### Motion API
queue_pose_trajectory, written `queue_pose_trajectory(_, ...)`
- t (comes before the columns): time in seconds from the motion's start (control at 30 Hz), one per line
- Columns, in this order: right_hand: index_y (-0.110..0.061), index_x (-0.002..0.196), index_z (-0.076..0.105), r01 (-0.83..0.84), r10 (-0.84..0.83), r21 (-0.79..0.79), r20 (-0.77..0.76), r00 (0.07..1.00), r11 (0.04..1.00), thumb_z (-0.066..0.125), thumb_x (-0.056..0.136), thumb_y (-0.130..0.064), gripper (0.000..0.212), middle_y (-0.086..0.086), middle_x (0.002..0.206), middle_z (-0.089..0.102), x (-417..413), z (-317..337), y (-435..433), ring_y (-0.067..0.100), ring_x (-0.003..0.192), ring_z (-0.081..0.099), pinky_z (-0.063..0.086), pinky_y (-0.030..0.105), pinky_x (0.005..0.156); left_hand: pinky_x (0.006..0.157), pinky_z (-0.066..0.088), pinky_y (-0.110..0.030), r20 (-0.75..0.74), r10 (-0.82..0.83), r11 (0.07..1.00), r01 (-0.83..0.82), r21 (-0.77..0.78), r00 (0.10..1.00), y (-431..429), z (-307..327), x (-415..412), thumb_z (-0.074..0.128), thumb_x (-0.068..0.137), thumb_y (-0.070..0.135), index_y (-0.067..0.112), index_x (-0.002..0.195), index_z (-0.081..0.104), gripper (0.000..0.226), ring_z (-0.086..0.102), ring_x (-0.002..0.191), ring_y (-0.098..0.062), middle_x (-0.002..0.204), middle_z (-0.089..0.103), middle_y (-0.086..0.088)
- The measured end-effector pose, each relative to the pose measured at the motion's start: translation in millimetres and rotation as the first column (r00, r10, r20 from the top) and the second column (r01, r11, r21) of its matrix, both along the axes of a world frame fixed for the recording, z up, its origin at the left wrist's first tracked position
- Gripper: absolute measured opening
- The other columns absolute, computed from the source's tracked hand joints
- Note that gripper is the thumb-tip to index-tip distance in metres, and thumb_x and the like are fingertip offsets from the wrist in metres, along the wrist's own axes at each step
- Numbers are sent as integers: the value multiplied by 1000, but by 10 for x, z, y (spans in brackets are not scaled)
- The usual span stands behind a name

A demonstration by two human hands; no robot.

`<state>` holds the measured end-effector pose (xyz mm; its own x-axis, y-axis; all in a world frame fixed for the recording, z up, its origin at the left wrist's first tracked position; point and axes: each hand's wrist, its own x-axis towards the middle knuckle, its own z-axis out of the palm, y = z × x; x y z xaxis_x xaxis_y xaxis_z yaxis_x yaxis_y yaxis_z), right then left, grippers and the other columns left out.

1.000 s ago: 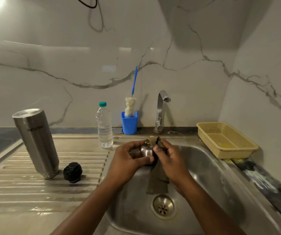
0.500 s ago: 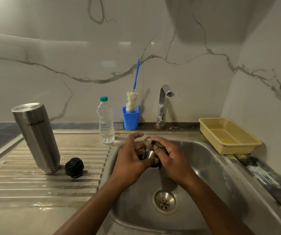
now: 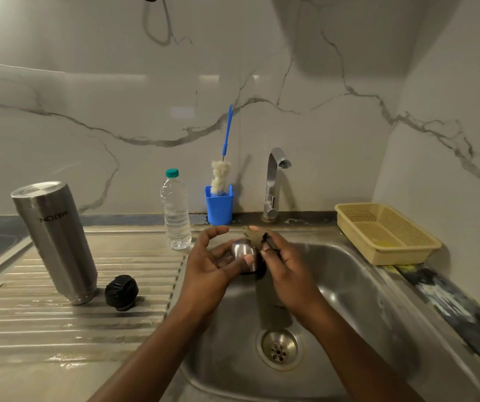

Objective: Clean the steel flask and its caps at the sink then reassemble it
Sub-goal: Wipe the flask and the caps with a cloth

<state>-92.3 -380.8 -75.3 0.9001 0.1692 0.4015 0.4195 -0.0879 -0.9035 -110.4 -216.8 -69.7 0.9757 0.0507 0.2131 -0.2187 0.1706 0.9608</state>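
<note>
Over the back edge of a stainless-steel sink basin (image 3: 354, 291), a person's left hand (image 3: 212, 265) cradles a small domed steel cap (image 3: 243, 252). The thumb presses on the cap's side, the lower fingers curl beneath it, and the forefinger arches free above. The right hand (image 3: 286, 265) pinches a folded olive-brown scrubbing pad (image 3: 254, 235) between thumb and fingers and holds it against the cap's far rim. On the ribbed steel drainboard (image 3: 59, 329) to the left, a tall brushed-steel flask (image 3: 54, 242) stands inverted near the left edge, its lettering upside down. A round black plastic inner cap (image 3: 121, 292) lies just beside the flask's base, on the side toward the basin. At the drainboard's back edge stands a clear plastic water bottle with a green lid (image 3: 175, 210). Next to it, a blue plastic cup (image 3: 219, 207) holds a white-tufted bottle brush with a blue handle (image 3: 221, 175). A chrome tap (image 3: 273, 181) rises behind the basin, and a pale yellow perforated plastic basket (image 3: 383, 233) sits at the basin's back right corner.
</note>
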Motion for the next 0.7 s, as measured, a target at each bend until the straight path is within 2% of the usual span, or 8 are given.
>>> queue_pose_trajectory(0.13,-32,138,66,-1,7,-58,112,994,998,62,102,-8,43,-21,142,63,-16,-17,0,-3,135,54,45,16,108,102,56,-55,-71,32,977,-47,-207,997,33,22,29,78,82,5,18,138,52,63,75,107,-35,109,79,-18)
queue_pose_trajectory(0.23,-28,135,68,-11,10,10,92,996,1000,64,101,-6,41,-22,135,67,-35,-6,-7,-2,130,59,48,17,105,104,55,-58,-122,10,948,-48,-315,992,51,18,62,78,75,10,15,134,55,64,75,109,-36,113,77,-20)
queue_pose_trajectory(0.33,-36,129,69,56,-55,47,-7,998,997,55,107,-16,32,-22,119,73,-27,9,7,-3,115,66,54,22,97,105,55,-57,-116,-39,958,4,-286,992,11,5,56,75,84,5,9,133,58,52,72,114,-39,117,76,-21)
queue_pose_trajectory(0.4,-39,122,69,92,-91,27,-33,995,995,51,109,-20,29,-23,112,75,-13,11,18,-6,108,67,52,22,92,102,57,-53,-113,-45,970,17,-241,993,-3,1,54,73,89,3,9,133,59,47,74,112,-36,116,77,-18)
queue_pose_trajectory(0.43,-40,125,67,88,-88,14,-26,996,996,50,109,-20,31,-26,113,74,-19,14,22,-9,110,65,50,18,92,102,57,-52,-115,-45,972,16,-235,992,4,-1,62,72,89,4,10,134,59,47,74,111,-35,116,77,-17)
queue_pose_trajectory(0.5,-40,138,62,45,-44,-54,32,999,998,53,108,-18,39,-29,131,67,-40,19,23,-13,124,57,46,10,101,103,56,-54,-122,-26,969,-5,-248,992,44,-4,80,74,87,9,10,133,61,48,73,113,-36,118,76,-19)
queue_pose_trajectory(0.6,-41,142,60,-5,20,-143,102,995,990,57,106,-14,44,-24,148,57,-56,17,16,-11,137,47,40,11,111,104,56,-53,-127,-22,964,-13,-264,992,94,-10,85,72,85,15,5,128,64,45,72,116,-36,118,75,-21)
queue_pose_trajectory(0.7,-35,137,66,12,-12,57,4,1000,998,56,107,-18,36,-19,130,71,-50,19,6,-2,124,62,51,21,103,103,57,-50,-126,-100,960,63,-273,987,69,-38,72,65,95,12,2,131,65,36,69,120,-39,123,73,-23)
